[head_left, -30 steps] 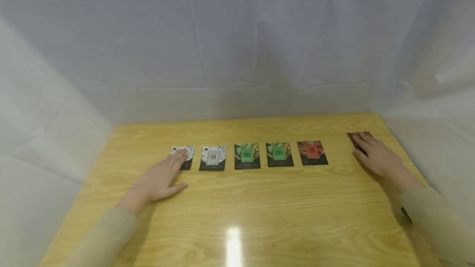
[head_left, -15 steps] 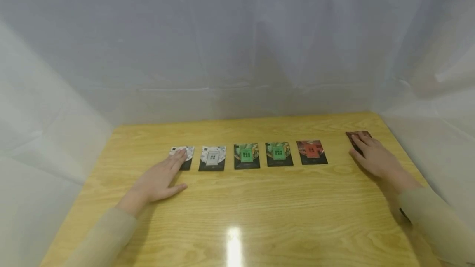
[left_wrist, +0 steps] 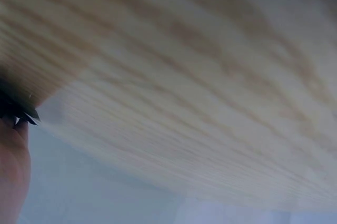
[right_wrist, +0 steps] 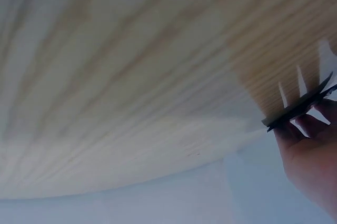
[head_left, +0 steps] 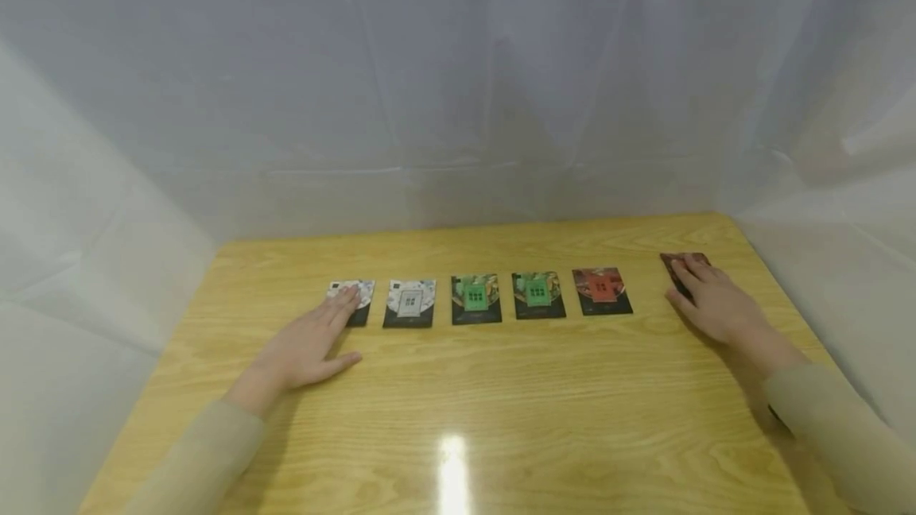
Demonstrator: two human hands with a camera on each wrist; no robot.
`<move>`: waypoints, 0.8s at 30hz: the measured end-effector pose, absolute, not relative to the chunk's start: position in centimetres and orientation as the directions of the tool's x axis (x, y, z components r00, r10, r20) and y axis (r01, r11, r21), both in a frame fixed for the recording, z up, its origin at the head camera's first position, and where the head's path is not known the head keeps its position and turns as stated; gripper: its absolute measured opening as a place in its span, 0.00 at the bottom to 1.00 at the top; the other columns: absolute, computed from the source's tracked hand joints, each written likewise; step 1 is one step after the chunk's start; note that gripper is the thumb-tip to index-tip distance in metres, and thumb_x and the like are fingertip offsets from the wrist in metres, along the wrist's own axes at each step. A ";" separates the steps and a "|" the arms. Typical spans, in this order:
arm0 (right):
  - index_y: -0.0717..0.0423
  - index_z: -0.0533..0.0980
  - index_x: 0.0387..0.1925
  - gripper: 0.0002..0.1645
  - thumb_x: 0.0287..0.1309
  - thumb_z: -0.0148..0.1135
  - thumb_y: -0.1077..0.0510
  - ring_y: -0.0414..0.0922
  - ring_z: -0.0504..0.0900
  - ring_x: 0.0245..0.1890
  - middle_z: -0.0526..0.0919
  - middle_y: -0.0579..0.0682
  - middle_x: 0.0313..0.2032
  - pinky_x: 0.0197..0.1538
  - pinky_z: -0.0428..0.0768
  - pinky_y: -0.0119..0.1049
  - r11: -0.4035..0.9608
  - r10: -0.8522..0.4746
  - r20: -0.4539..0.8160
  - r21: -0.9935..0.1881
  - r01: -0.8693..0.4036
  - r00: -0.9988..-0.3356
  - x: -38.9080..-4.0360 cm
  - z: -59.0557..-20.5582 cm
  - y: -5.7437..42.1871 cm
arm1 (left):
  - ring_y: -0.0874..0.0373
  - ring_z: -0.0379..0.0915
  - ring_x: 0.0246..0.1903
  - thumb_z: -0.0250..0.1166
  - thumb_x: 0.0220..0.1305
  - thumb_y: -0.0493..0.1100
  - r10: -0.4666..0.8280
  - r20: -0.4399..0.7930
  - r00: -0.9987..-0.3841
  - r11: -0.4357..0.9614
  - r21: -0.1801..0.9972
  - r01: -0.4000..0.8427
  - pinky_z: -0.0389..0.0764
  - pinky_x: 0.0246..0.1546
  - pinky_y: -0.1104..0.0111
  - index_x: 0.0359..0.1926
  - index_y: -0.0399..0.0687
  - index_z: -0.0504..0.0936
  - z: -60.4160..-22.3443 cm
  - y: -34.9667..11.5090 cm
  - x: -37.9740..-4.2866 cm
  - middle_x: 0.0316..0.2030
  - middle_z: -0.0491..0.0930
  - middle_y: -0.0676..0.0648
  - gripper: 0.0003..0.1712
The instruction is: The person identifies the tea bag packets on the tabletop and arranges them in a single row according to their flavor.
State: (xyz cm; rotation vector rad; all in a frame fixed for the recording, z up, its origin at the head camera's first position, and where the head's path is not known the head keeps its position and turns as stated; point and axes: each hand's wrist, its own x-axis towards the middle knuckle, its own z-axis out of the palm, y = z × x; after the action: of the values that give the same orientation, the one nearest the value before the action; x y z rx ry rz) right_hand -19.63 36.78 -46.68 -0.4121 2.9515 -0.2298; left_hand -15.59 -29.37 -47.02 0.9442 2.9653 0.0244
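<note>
My left hand point(head_left: 304, 346) rests on the leftmost white-and-black flat packet point(head_left: 363, 292), fingers straight and thumb spread on the table. At the far right, my right hand point(head_left: 721, 310) presses straight fingers on a dark red packet point(head_left: 669, 262), mostly covered by them. Between the hands lie another white-and-black packet point(head_left: 409, 304), two green ones point(head_left: 475, 299) point(head_left: 539, 296) and a red-and-black one point(head_left: 602, 291), in a row and apart. The right wrist view shows the fingers against the dark packet's edge point(right_wrist: 295, 112). In the left wrist view, a dark packet edge point(left_wrist: 18, 105) touches the fingers.
All the packets lie flat on a light wood-grain table point(head_left: 458, 388). White sheeting point(head_left: 458, 102) hangs behind the table and along both sides. A bright light reflection falls near the table's front.
My right hand has slid slightly left, and the dark red packet under its fingers has moved left with it. The left hand and the other packets stay in place.
</note>
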 end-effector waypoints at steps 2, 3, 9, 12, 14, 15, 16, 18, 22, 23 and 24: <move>0.72 0.52 0.81 0.46 0.85 0.38 0.37 0.80 0.53 0.76 0.50 0.79 0.79 0.77 0.59 0.75 0.949 -0.285 -0.129 -0.173 -0.262 -0.950 -19.5 -46.7 36.5 | 0.33 0.52 0.82 0.59 0.75 0.64 0.579 -0.020 -0.815 0.816 0.026 0.578 0.62 0.81 0.45 0.81 0.27 0.54 -47.0 -29.4 -15.6 0.82 0.52 0.29 0.54; 0.72 0.52 0.81 0.47 0.85 0.38 0.37 0.80 0.52 0.77 0.50 0.79 0.79 0.77 0.59 0.75 0.948 -0.288 -0.129 -0.176 -0.264 -0.949 -19.5 -46.8 36.4 | 0.33 0.52 0.81 0.59 0.75 0.64 0.579 -0.020 -0.815 0.815 0.027 0.579 0.62 0.81 0.44 0.81 0.27 0.54 -46.9 -29.3 -15.5 0.82 0.52 0.29 0.53; 0.73 0.54 0.80 0.46 0.85 0.40 0.38 0.80 0.54 0.76 0.52 0.79 0.79 0.77 0.60 0.74 0.941 -0.310 -0.104 -0.178 -0.289 -0.945 -19.1 -47.0 35.8 | 0.33 0.52 0.81 0.59 0.75 0.64 0.578 -0.025 -0.816 0.816 0.032 0.577 0.62 0.81 0.44 0.81 0.27 0.55 -46.8 -29.3 -15.4 0.82 0.52 0.29 0.53; 0.72 0.54 0.80 0.46 0.84 0.41 0.38 0.80 0.55 0.76 0.52 0.79 0.79 0.76 0.61 0.74 0.938 -0.318 -0.091 -0.172 -0.299 -0.944 -18.8 -47.1 35.4 | 0.33 0.52 0.81 0.59 0.75 0.64 0.576 -0.025 -0.817 0.817 0.032 0.575 0.62 0.81 0.44 0.81 0.27 0.55 -46.8 -29.3 -15.4 0.82 0.52 0.29 0.53; 0.72 0.55 0.80 0.46 0.84 0.42 0.38 0.80 0.55 0.76 0.53 0.79 0.79 0.77 0.61 0.74 0.937 -0.324 -0.082 -0.166 -0.307 -0.943 -18.6 -47.2 35.2 | 0.33 0.52 0.81 0.59 0.75 0.64 0.575 -0.024 -0.818 0.818 0.035 0.574 0.62 0.81 0.44 0.81 0.27 0.55 -46.8 -29.3 -15.4 0.82 0.52 0.29 0.53; 0.72 0.55 0.80 0.46 0.84 0.42 0.38 0.80 0.55 0.76 0.53 0.79 0.79 0.77 0.61 0.74 0.938 -0.323 -0.081 -0.162 -0.307 -0.943 -18.5 -47.2 35.0 | 0.33 0.52 0.81 0.59 0.75 0.64 0.574 -0.024 -0.818 0.818 0.038 0.573 0.62 0.81 0.44 0.81 0.27 0.55 -46.8 -29.2 -15.4 0.82 0.52 0.29 0.53; 0.72 0.55 0.80 0.46 0.84 0.42 0.38 0.79 0.55 0.76 0.53 0.78 0.79 0.77 0.61 0.74 0.938 -0.323 -0.079 -0.158 -0.308 -0.943 -18.4 -47.3 34.9 | 0.33 0.52 0.81 0.59 0.75 0.64 0.574 -0.025 -0.818 0.819 0.040 0.573 0.62 0.81 0.44 0.81 0.27 0.55 -46.8 -29.2 -15.4 0.82 0.52 0.29 0.53; 0.72 0.55 0.80 0.45 0.84 0.43 0.39 0.79 0.56 0.76 0.53 0.78 0.79 0.77 0.61 0.73 0.939 -0.323 -0.076 -0.149 -0.309 -0.943 -18.3 -47.3 34.7 | 0.33 0.52 0.82 0.59 0.75 0.64 0.573 -0.026 -0.819 0.820 0.040 0.571 0.62 0.81 0.44 0.81 0.27 0.54 -46.8 -29.2 -15.4 0.82 0.52 0.30 0.53; 0.72 0.55 0.80 0.45 0.84 0.43 0.38 0.79 0.56 0.76 0.53 0.78 0.79 0.77 0.61 0.73 0.941 -0.320 -0.076 -0.139 -0.308 -0.944 -18.1 -47.3 34.3 | 0.33 0.51 0.82 0.58 0.75 0.64 0.573 -0.025 -0.819 0.819 0.034 0.572 0.62 0.82 0.44 0.81 0.27 0.54 -46.8 -29.3 -15.5 0.83 0.52 0.30 0.53; 0.71 0.54 0.80 0.45 0.84 0.43 0.38 0.79 0.56 0.76 0.53 0.78 0.79 0.77 0.62 0.73 0.941 -0.320 -0.078 -0.138 -0.307 -0.944 -18.1 -47.3 34.2 | 0.33 0.51 0.82 0.59 0.75 0.64 0.574 -0.024 -0.819 0.819 0.032 0.573 0.62 0.82 0.44 0.81 0.27 0.54 -46.8 -29.3 -15.5 0.83 0.52 0.30 0.53; 0.71 0.54 0.81 0.46 0.84 0.42 0.38 0.78 0.56 0.77 0.53 0.77 0.79 0.77 0.61 0.73 0.942 -0.320 -0.081 -0.138 -0.307 -0.944 -18.0 -47.3 34.1 | 0.33 0.51 0.82 0.59 0.75 0.64 0.574 -0.023 -0.819 0.819 0.033 0.573 0.62 0.82 0.44 0.81 0.27 0.54 -46.8 -29.3 -15.5 0.83 0.52 0.30 0.53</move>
State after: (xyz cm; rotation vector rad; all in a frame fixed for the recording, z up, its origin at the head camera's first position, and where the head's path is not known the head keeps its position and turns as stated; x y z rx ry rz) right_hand -18.03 34.14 -47.26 -0.4845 2.9949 -0.1879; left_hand -15.47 -29.27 -46.82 0.9351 2.9656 0.0378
